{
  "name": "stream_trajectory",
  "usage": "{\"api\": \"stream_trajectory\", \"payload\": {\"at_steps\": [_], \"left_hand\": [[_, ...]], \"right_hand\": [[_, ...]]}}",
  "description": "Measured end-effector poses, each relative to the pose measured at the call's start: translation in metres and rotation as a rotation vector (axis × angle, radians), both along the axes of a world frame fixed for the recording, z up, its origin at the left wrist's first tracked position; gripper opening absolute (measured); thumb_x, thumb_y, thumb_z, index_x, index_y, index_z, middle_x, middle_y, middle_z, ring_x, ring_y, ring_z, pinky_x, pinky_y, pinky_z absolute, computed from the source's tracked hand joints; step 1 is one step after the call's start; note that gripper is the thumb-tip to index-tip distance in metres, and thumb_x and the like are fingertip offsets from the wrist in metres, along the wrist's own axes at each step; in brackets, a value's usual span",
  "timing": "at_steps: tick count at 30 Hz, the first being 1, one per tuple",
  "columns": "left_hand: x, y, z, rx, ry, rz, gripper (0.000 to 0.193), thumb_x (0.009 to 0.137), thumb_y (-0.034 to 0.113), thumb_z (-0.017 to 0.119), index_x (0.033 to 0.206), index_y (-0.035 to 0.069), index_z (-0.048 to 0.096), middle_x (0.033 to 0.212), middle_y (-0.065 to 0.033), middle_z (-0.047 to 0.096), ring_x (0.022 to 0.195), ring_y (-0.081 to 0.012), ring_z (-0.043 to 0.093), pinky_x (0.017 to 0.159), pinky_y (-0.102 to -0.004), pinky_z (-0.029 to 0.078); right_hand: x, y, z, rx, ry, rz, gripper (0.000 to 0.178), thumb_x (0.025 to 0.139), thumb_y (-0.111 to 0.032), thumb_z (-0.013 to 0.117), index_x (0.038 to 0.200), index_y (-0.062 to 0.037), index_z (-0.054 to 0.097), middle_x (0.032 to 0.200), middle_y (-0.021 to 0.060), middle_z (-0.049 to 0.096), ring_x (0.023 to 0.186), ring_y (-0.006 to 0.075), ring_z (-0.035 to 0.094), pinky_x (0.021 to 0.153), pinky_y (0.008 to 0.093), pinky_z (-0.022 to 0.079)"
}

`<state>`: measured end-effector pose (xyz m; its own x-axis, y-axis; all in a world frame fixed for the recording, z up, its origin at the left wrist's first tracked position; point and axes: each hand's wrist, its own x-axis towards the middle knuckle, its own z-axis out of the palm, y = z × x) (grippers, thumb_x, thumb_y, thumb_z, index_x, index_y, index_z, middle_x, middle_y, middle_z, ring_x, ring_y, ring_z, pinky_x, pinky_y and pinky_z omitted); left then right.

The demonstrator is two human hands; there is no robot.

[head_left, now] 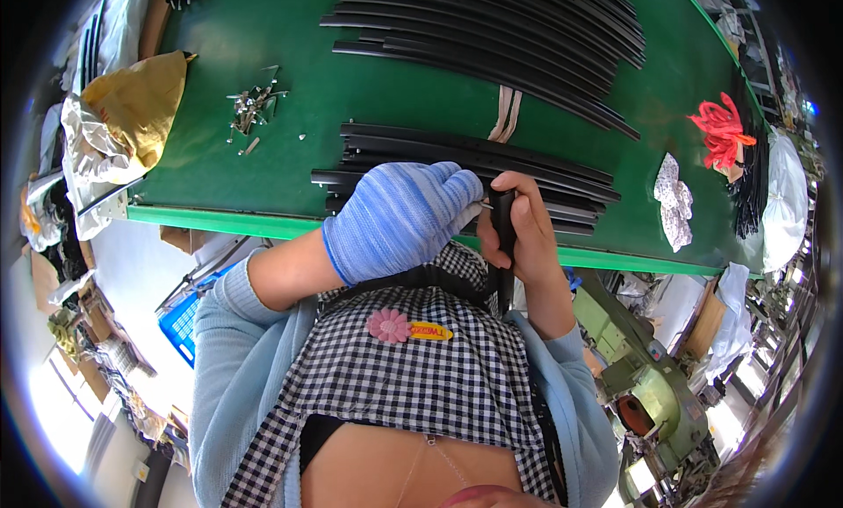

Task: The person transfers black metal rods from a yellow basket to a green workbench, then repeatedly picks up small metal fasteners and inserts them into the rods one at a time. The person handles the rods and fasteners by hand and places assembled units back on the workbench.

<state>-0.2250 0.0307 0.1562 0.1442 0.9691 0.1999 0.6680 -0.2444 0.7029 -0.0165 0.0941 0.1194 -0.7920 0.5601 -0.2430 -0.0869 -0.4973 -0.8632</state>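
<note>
My left hand (406,216), in a blue knitted glove, is closed with its fingertips pinched together. A small thin metal piece (486,206) shows at those fingertips, beside the black tube; its kind is hard to make out. My bare right hand (528,231) is wrapped round a black tube (503,227), held upright close to my body, its lower end by the apron. Just beyond both hands lies a row of black tubes (474,148) on the green table (263,161). Small metal screws or pins (253,107) are piled at the left.
A larger bundle of black tubes (492,34) lies farther back. A strip of beige cloth (506,113) runs between the bundles. Red cord (724,126) and a crumpled patterned cloth (673,201) are at the right. A yellow sack (145,104) sits left; a green machine (654,381) stands below right.
</note>
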Motion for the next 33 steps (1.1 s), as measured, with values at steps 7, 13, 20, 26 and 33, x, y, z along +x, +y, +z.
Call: {"api": "stream_trajectory", "payload": {"at_steps": [7,13,20,26,33], "left_hand": [[0.03,0.008,-0.025,0.274,0.151,0.116,0.021,0.079,0.012,0.071,0.096,0.006,0.06,0.074,-0.007,0.059,0.058,-0.0256,0.063,0.048,-0.034,0.051],[0.038,0.009,-0.045,0.133,-0.244,0.309,0.014,0.086,0.007,0.07,0.097,0.005,0.061,0.079,-0.0133,0.066,0.066,-0.0317,0.067,0.055,-0.0363,0.053],[-0.081,-0.012,-0.095,-0.015,0.224,0.78,0.016,0.089,0.022,0.072,0.094,0.007,0.069,0.083,-0.0104,0.07,0.064,-0.0234,0.067,0.06,-0.0343,0.055],[-0.049,-0.022,-0.056,-0.64,-0.876,0.499,0.041,0.095,0.04,0.066,0.102,0.0,0.065,0.08,-0.0033,0.064,0.064,-0.0088,0.059,0.059,-0.022,0.051],[-0.013,-0.025,-0.043,-0.775,-0.969,0.37,0.027,0.1,0.027,0.058,0.098,0.001,0.063,0.075,-0.0009,0.059,0.064,-0.0084,0.059,0.061,-0.0225,0.052]], "right_hand": [[-0.005,0.0,0.009,-0.029,-0.143,-0.201,0.054,0.106,-0.048,0.036,0.146,-0.0123,0.039,0.063,0.0043,0.051,0.043,0.0075,0.041,0.04,0.0215,0.032],[-0.017,0.007,0.007,0.019,-0.223,-0.211,0.063,0.105,-0.049,0.039,0.157,-0.0157,0.023,0.066,0.0032,0.052,0.042,0.0061,0.039,0.038,0.0199,0.032],[-0.022,0.005,-0.001,0.13,-0.251,-0.167,0.056,0.108,-0.04,0.035,0.156,-0.0136,0.026,0.065,0.0037,0.053,0.043,0.0052,0.041,0.041,0.0181,0.036],[-0.031,-0.01,-0.006,0.272,-0.354,-0.086,0.048,0.108,-0.027,0.038,0.155,-0.0163,0.033,0.067,0.0008,0.056,0.047,0.0037,0.042,0.045,0.0176,0.036],[-0.026,-0.021,-0.002,0.334,-0.459,0.078,0.048,0.105,-0.024,0.049,0.152,-0.0184,0.04,0.066,0.0002,0.054,0.055,0.0063,0.048,0.056,0.0226,0.043]]}}
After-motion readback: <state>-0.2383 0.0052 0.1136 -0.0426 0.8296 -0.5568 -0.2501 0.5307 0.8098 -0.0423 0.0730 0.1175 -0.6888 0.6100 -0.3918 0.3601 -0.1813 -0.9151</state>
